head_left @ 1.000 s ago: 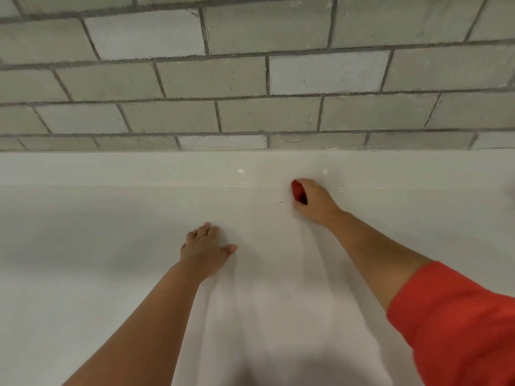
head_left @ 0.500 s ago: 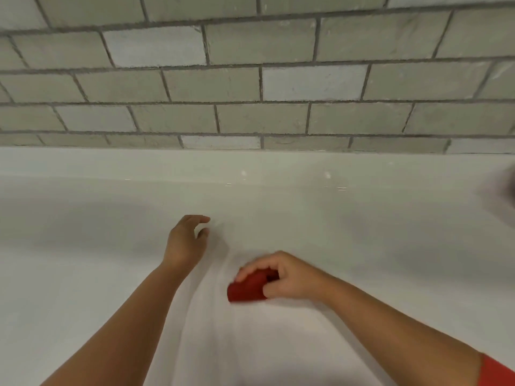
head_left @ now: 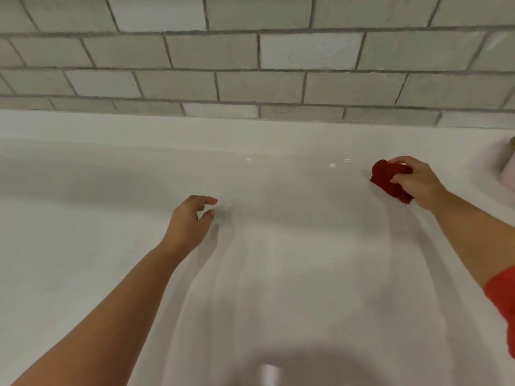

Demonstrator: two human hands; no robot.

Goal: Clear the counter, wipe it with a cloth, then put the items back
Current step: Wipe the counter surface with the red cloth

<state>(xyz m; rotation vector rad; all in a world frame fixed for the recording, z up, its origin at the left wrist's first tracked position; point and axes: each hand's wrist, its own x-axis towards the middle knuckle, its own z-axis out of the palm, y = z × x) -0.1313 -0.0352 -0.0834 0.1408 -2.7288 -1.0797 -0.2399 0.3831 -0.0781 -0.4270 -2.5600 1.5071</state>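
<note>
The right hand [head_left: 415, 182] grasps a bunched red cloth [head_left: 387, 176], fingers curled over its top and thumb tucked at the side. Wadding it up this way likely gives a firm pad to press and drag instead of a loose sheet that would fold under. The cloth sits on the desk [head_left: 83, 218] toward the back right, near where the surface curves up to the wall, and its lower edge appears to touch the white top. That fits a wiping stroke aimed at the far strip. A red sleeve [head_left: 504, 296] is pushed up the forearm, probably to keep it clear of the surface.

The left hand [head_left: 189, 221] holds nothing. Its fingers are loosely curled with the thumb apart from them, low over the middle of the desk. Whether the fingertips actually touch cannot be told. It seems placed there for balance while the other arm reaches, well apart from the cloth.

The visible stretch of desk carries no items, so clearing looks done here and wiping is the step in hand. Putting things back is not yet done. Behind runs a grey tiled wall [head_left: 250, 51]. At the far right edge a blurred object [head_left: 508, 162] stands near the cloth, too cut off to identify.
</note>
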